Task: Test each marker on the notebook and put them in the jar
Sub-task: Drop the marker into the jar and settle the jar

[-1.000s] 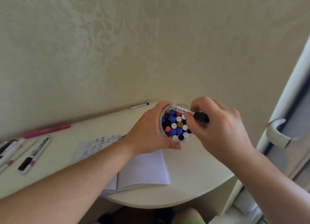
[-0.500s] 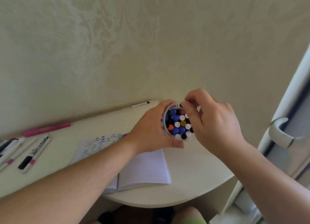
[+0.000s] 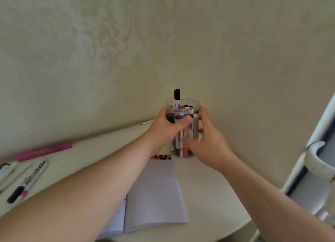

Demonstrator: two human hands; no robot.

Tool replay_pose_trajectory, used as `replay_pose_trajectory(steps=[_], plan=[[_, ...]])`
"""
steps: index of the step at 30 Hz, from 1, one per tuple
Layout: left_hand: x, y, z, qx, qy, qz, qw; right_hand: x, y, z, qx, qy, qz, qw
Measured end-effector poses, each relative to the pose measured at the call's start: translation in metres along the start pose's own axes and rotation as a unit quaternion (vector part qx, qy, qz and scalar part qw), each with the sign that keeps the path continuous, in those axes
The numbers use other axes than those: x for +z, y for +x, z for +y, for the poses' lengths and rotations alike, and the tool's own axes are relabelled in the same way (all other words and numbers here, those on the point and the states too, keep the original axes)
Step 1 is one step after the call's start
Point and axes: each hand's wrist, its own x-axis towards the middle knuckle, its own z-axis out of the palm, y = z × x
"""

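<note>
A clear plastic jar (image 3: pixel 183 104) packed with several markers stands upright on the table by the wall. One black-capped marker (image 3: pixel 177 96) sticks up above its rim. My left hand (image 3: pixel 168 129) grips the jar's left side, thumb across the front. My right hand (image 3: pixel 206 143) lies against the jar's right side with fingers around it. An open lined notebook (image 3: pixel 155 196) lies in front of the jar, partly under my left forearm.
Loose markers lie at the left: a pink marker (image 3: pixel 45 151), a black-and-white marker (image 3: pixel 27 182) and others at the edge. A thin white pen (image 3: pixel 147 122) lies by the wall. The table's rounded edge (image 3: pixel 235 231) curves at lower right; a white door handle (image 3: pixel 319 160) is at the right.
The jar was tilted towards me, mouth showing, while my right hand put a black-capped marker in. Now it stands upright on the table, and my right hand has moved onto its side.
</note>
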Motion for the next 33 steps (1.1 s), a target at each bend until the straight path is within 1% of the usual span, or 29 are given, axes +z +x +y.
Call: replay_pose_trajectory(steps=[1,3,5,6,7,8,9,10,11,12,14,16,19,21,22,23,24,25,27,28,29,30,33], plan=[[0.000,0.007,-0.001,-0.011,0.006,-0.011,1.000,0.005,0.008,0.007,0.002,-0.016,-0.003,1.000],[-0.005,0.020,-0.004,-0.020,0.017,-0.063,0.998,0.011,0.025,0.020,-0.002,-0.041,0.023,0.999],[-0.016,0.035,-0.009,-0.033,0.036,-0.118,0.992,0.012,0.040,0.030,-0.007,-0.037,0.046,0.998],[-0.024,0.044,-0.015,-0.043,0.042,-0.125,0.990,0.012,0.044,0.034,-0.008,-0.033,0.049,0.998],[-0.033,0.053,-0.020,-0.051,0.056,-0.107,0.991,0.012,0.047,0.037,-0.009,-0.029,0.051,0.998],[-0.044,0.064,-0.028,-0.050,0.086,-0.064,0.993,0.013,0.047,0.040,-0.008,-0.022,0.054,0.998],[-0.055,0.074,-0.036,-0.042,0.146,-0.009,0.988,0.016,0.045,0.043,-0.009,-0.011,0.062,0.998],[-0.068,0.085,-0.048,-0.032,0.223,0.036,0.974,0.018,0.041,0.045,-0.006,0.001,0.076,0.997],[-0.079,0.094,-0.060,-0.028,0.302,0.056,0.951,0.020,0.036,0.046,0.000,0.011,0.099,0.995],[-0.089,0.101,-0.070,-0.026,0.377,0.053,0.924,0.021,0.030,0.046,0.003,0.016,0.130,0.991],[-0.101,0.111,-0.089,-0.025,0.490,0.020,0.871,0.020,0.023,0.045,-0.014,0.010,0.194,0.981],[-0.104,0.116,-0.101,-0.024,0.546,0.006,0.837,0.021,0.019,0.042,-0.067,-0.011,0.233,0.970],[-0.107,0.121,-0.112,-0.002,0.600,0.026,0.799,0.025,0.017,0.035,-0.123,-0.026,0.240,0.963],[-0.113,0.118,-0.113,0.012,0.618,0.033,0.785,0.028,0.016,0.028,-0.180,-0.037,0.238,0.954],[-0.117,0.115,-0.111,0.015,0.613,0.032,0.789,0.028,0.015,0.023,-0.211,-0.038,0.228,0.950],[-0.122,0.108,-0.106,0.014,0.598,0.029,0.801,0.029,0.015,0.016,-0.232,-0.036,0.206,0.950],[-0.127,0.101,-0.100,0.012,0.571,0.029,0.821,0.031,0.014,0.009,-0.243,-0.036,0.169,0.955],[-0.133,0.091,-0.091,0.010,0.534,0.028,0.845,0.034,0.014,0.000,-0.247,-0.049,0.118,0.961],[-0.144,0.068,-0.069,0.001,0.435,0.009,0.900,0.045,0.021,-0.018,-0.230,-0.125,-0.014,0.965],[-0.148,0.054,-0.056,-0.008,0.376,-0.014,0.927,0.054,0.027,-0.025,-0.214,-0.177,-0.078,0.958],[-0.151,0.040,-0.045,-0.020,0.322,-0.040,0.946,0.064,0.034,-0.030,-0.208,-0.224,-0.120,0.945],[-0.154,0.027,-0.034,-0.030,0.284,-0.064,0.956,0.074,0.041,-0.035,-0.211,-0.258,-0.137,0.933],[-0.162,-0.001,-0.016,-0.055,0.184,-0.127,0.973,0.104,0.050,-0.043,-0.261,-0.265,-0.112,0.921]])
